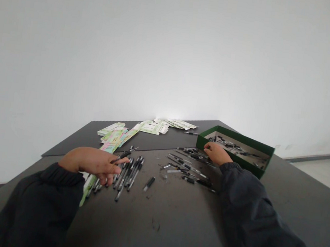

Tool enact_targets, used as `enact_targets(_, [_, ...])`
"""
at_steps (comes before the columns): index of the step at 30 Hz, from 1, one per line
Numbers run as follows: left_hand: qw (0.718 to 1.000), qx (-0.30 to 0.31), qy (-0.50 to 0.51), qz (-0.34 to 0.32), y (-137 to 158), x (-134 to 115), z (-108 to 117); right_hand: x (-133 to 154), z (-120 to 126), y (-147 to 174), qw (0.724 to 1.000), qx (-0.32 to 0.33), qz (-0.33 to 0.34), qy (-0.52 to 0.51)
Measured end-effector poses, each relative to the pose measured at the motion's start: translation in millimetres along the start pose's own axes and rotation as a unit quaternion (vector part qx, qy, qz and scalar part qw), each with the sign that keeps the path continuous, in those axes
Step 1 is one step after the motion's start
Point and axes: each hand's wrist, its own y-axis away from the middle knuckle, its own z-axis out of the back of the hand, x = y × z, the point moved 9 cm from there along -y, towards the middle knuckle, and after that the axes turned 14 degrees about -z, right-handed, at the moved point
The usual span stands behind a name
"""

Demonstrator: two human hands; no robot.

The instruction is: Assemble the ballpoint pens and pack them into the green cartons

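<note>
My left hand (95, 163) is closed on a pen (125, 154), its bare tip pointing up and to the right. Beneath and beside that hand lies a row of capped pens (130, 173), black and clear. My right hand (217, 153) is curled with fingertips together at the near wall of a green box (238, 161); whatever they pinch, if anything, is hidden. Many small black and clear pen parts (231, 145) lie inside the box. Loose uncapped pens (188, 166) are scattered left of my right forearm. One black-and-clear cap (149, 183) rests alone between the two groups.
Flat green and white paper cartons (155, 127) spread along the back of the dark table (170, 228), with more pastel ones (113, 137) at the left. A single pen (191, 133) lies near the box's far left corner. A white wall (173, 52) rises behind.
</note>
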Motion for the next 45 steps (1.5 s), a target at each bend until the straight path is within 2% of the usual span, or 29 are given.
enact_targets(3, [1.000, 0.000, -0.010, -0.002, -1.7, -0.7, 0.2, -6.2, -1.5, -3.2, 1.000, 0.005, -0.002, 0.021])
enact_targets(9, [1.000, 0.005, 0.013, 0.007, -5.4, 3.4, -4.3, 3.7, -26.2, 5.0, 0.997, 0.052, 0.024, 0.053])
enact_targets(12, [1.000, 0.004, 0.011, 0.020, -5.5, 3.6, -4.6, 3.6, -31.0, 6.1, 0.996, 0.070, 0.026, 0.056])
enact_targets(15, [1.000, 0.005, 0.015, 0.024, -5.7, 3.5, -4.8, 1.8, -27.2, 4.4, 0.996, 0.071, 0.024, 0.053])
enact_targets(21, [0.999, 0.005, 0.014, 0.028, -6.8, 9.1, -3.7, -2.9, -16.8, 0.5, 0.999, 0.019, -0.003, 0.048])
enact_targets(25, [0.999, 0.010, -0.007, 0.030, -8.3, 11.8, -4.1, -3.3, -25.3, 1.8, 0.998, 0.043, 0.000, 0.049])
enact_targets(34, [0.999, 0.004, -0.034, 0.038, -7.2, 12.1, -0.5, -5.2, -24.3, -1.1, 0.998, 0.050, 0.009, 0.045])
enact_targets(40, [0.997, -0.001, -0.061, 0.051, -6.1, 11.1, 0.7, 0.9, -32.4, 4.3, 0.996, 0.080, 0.028, 0.036])
enact_targets(45, [0.995, 0.002, -0.088, 0.052, -5.8, 6.5, 0.4, -2.2, -19.7, 0.5, 0.999, 0.043, 0.008, 0.026])
